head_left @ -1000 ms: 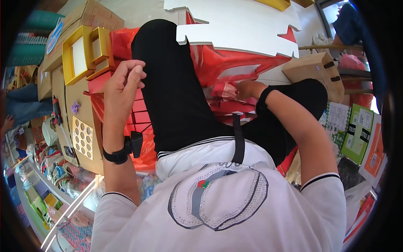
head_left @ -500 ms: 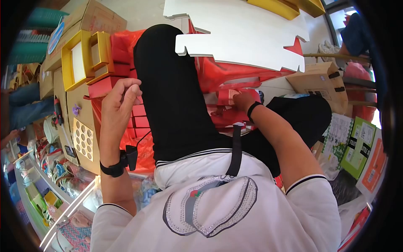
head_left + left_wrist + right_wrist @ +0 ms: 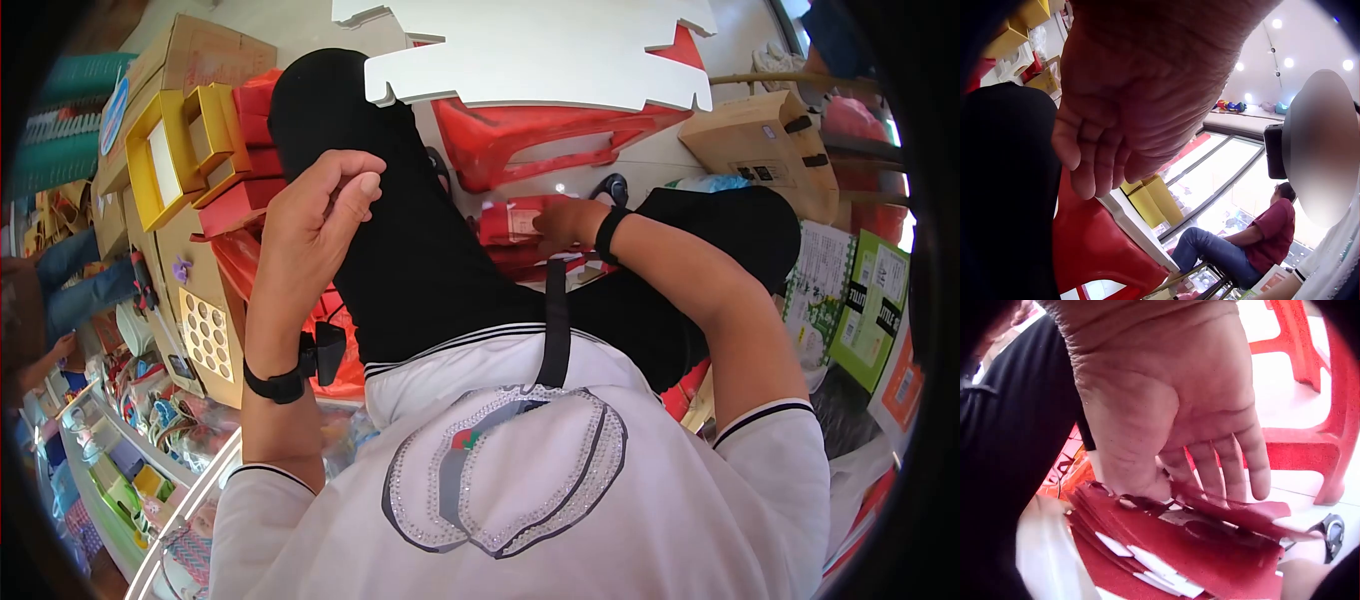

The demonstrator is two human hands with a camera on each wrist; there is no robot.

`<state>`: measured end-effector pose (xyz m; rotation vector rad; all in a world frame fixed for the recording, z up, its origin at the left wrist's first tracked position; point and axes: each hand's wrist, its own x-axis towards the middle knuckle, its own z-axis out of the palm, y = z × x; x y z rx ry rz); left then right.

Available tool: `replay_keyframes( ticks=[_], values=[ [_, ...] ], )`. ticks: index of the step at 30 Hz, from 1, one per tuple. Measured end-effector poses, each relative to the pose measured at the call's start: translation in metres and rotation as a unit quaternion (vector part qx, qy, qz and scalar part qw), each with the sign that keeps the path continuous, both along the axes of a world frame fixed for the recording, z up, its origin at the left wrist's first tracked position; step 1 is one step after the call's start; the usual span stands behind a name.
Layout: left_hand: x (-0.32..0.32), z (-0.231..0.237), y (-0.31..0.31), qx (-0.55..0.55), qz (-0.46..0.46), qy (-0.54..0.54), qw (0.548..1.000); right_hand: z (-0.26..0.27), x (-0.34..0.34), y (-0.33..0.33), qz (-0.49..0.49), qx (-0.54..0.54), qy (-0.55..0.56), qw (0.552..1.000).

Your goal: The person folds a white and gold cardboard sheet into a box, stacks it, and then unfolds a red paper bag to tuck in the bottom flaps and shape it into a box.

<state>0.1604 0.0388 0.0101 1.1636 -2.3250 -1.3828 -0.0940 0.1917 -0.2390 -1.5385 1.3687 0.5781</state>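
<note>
My right hand [image 3: 570, 222], low between the knees, grips a stack of thin red card sheets [image 3: 507, 222]. In the right wrist view the thumb and fingertips pinch the upper edge of the red sheets [image 3: 1179, 540], some of which have white tabs. The lower part of the stack fans out. My left hand [image 3: 322, 205] hovers by the left thigh with its fingers loosely bent and nothing in them. The left wrist view shows the palm of this hand [image 3: 1141, 94] bare. Red boxes [image 3: 240, 205] are stacked beside it.
Ahead, a white board [image 3: 540, 65] with notched edges lies over a red plastic stool [image 3: 480, 150]. Yellow box frames [image 3: 148, 195] and cardboard [image 3: 190, 230] stand at the left. A paper bag [image 3: 760, 150] is at the right. Another person [image 3: 1266, 240] sits nearby.
The head view has shifted, so the white board now appears further left. My left hand has moved a little to the right, over the thigh. The right hand stays at the red sheets.
</note>
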Motion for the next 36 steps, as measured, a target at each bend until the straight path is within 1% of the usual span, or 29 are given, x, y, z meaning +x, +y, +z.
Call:
replay_keyframes(
  ticks=[2,5,8,11,14,17,18,20,21,24,26,27,28,29,31,32,33,36],
  values=[
    [0.001,-0.004,0.000,-0.008,-0.004,0.003,1.000,0.015,0.007,0.007,-0.017,0.047,-0.009,0.999],
    [0.004,-0.004,0.000,0.000,-0.006,-0.016,1.000,-0.021,0.011,0.028,0.041,-0.022,-0.014,0.999],
    [0.006,-0.005,0.000,0.000,-0.011,-0.017,1.000,-0.023,0.017,0.033,0.051,-0.060,0.019,0.997],
    [0.006,-0.003,-0.001,-0.002,-0.005,-0.010,1.000,-0.021,0.021,0.026,0.036,0.004,0.028,0.999],
    [0.006,-0.006,-0.001,0.000,0.004,0.006,1.000,-0.036,0.013,0.034,0.052,-0.148,0.032,0.987],
    [0.004,-0.010,-0.002,-0.008,-0.012,-0.003,1.000,0.012,0.005,0.014,-0.036,-0.174,0.056,0.983],
    [0.002,-0.011,-0.002,-0.004,-0.016,0.001,1.000,0.001,0.001,0.013,-0.043,-0.190,0.043,0.980],
    [-0.001,-0.012,-0.002,0.002,-0.023,0.008,1.000,-0.038,-0.006,0.006,-0.056,-0.226,0.017,0.972],
    [-0.003,-0.013,-0.002,0.005,-0.016,0.017,1.000,-0.044,-0.006,-0.001,-0.065,-0.199,0.026,0.977],
    [-0.008,-0.016,0.000,0.010,-0.003,0.036,0.999,-0.052,-0.009,-0.009,0.025,-0.158,0.022,0.987],
    [-0.007,-0.019,0.001,0.010,-0.003,0.041,0.999,-0.048,-0.017,-0.003,0.006,-0.183,0.004,0.983],
    [-0.006,-0.018,0.001,0.015,-0.011,0.026,0.999,-0.042,-0.020,0.001,-0.003,-0.197,-0.004,0.980],
    [-0.005,-0.017,-0.001,0.018,-0.018,0.012,1.000,-0.016,-0.024,0.000,0.004,-0.205,-0.022,0.979],
    [-0.004,-0.016,-0.001,0.021,-0.026,0.000,0.999,0.030,-0.030,0.001,0.012,-0.213,-0.039,0.976],
    [-0.005,-0.016,0.001,0.010,-0.038,0.008,0.999,0.056,-0.040,0.004,0.029,-0.224,-0.031,0.974],
    [-0.007,-0.016,0.000,0.001,-0.044,0.015,0.999,0.053,-0.048,0.004,0.041,-0.227,-0.007,0.973],
    [-0.008,-0.014,0.001,-0.001,-0.042,0.024,0.999,0.075,-0.056,0.007,0.038,-0.245,0.002,0.969],
    [-0.013,-0.009,0.002,-0.015,-0.051,0.045,0.998,0.137,-0.079,0.014,-0.035,-0.233,0.009,0.972]
  ],
)
